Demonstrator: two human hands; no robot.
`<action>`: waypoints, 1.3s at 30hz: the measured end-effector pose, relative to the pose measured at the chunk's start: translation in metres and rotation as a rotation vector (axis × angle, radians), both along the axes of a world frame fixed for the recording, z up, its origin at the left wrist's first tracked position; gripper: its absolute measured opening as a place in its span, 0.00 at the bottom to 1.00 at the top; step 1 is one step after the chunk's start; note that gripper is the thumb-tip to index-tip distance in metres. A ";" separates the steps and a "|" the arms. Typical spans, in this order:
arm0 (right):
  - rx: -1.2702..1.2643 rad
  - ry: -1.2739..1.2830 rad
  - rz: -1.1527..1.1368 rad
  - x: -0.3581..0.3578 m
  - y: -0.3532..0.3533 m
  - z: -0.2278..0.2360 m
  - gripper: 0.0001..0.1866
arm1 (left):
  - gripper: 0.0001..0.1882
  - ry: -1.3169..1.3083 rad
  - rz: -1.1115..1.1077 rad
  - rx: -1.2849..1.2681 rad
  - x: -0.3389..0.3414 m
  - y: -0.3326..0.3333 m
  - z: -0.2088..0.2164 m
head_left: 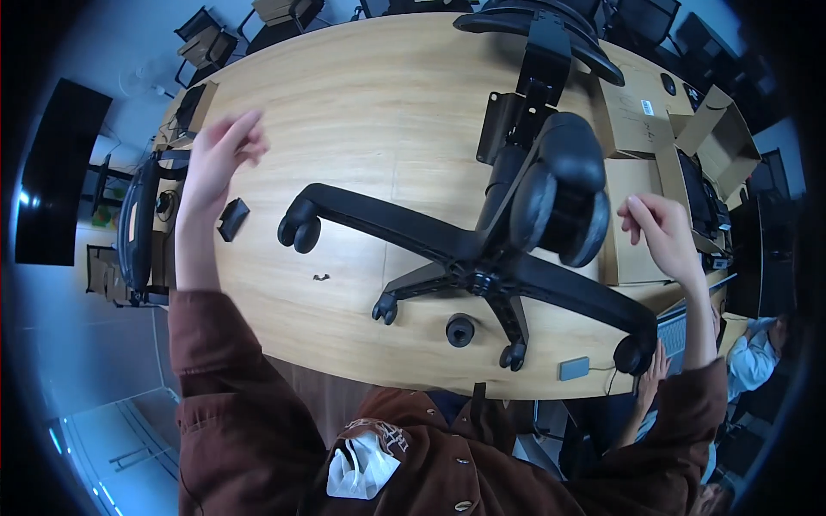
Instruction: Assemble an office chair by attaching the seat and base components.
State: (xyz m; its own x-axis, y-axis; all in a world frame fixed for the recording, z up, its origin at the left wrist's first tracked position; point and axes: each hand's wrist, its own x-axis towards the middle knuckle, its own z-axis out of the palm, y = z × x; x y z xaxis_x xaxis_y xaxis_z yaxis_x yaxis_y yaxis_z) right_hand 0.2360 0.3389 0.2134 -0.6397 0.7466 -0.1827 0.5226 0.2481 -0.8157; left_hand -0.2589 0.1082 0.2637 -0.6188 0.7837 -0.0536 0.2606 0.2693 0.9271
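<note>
A black swivel chair base point(477, 267), spread into several arms with casters, lies on the wooden table in front of me, tipped so its gas-lift column points away. A seat mechanism plate point(508, 120) sits beyond the column. My left hand point(219, 163) is raised over the table's left side, fingers loosely bent and apart, with nothing visible in it. Below it is a small black part point(233, 218). My right hand point(664, 236) hovers right of the raised caster point(559, 189), near a cardboard box. Its fingers are half bent, and I see nothing in them.
A black ring-shaped part point(460, 329) and a small dark piece point(321, 277) lie on the table point(370, 103). Cardboard boxes point(641, 215) stand at right, beside a grey box with a cable point(574, 369). Another person's hand point(656, 374) is at a keyboard point(673, 335).
</note>
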 end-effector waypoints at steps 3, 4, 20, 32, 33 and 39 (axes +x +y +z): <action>0.234 0.014 -0.047 0.005 -0.065 0.035 0.14 | 0.12 -0.111 0.253 0.125 -0.041 -0.076 -0.065; 0.292 0.004 -0.051 0.003 -0.090 0.043 0.13 | 0.12 -0.101 0.333 0.049 -0.052 -0.101 -0.094; -0.068 -0.301 0.002 -0.053 -0.298 -0.196 0.54 | 0.20 0.412 0.110 -0.297 0.029 -0.212 -0.334; -0.164 -0.281 -0.232 -0.063 -0.302 -0.241 0.59 | 0.07 0.416 0.149 -0.149 0.023 -0.212 -0.345; -0.150 -0.273 -0.206 -0.068 -0.302 -0.242 0.59 | 0.08 0.405 0.147 -0.150 0.022 -0.213 -0.345; -0.116 -0.144 -0.209 -0.088 -0.304 -0.252 0.52 | 0.13 0.298 0.140 -0.165 0.019 -0.220 -0.344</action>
State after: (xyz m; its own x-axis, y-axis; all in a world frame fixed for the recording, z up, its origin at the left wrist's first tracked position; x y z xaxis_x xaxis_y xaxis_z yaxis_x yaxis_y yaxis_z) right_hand 0.1475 0.0347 -0.0386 -0.4350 0.8285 -0.3526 0.6653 0.0319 -0.7459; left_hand -0.2401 -0.1116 -0.0800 -0.7269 0.6862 0.0264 0.4626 0.4609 0.7573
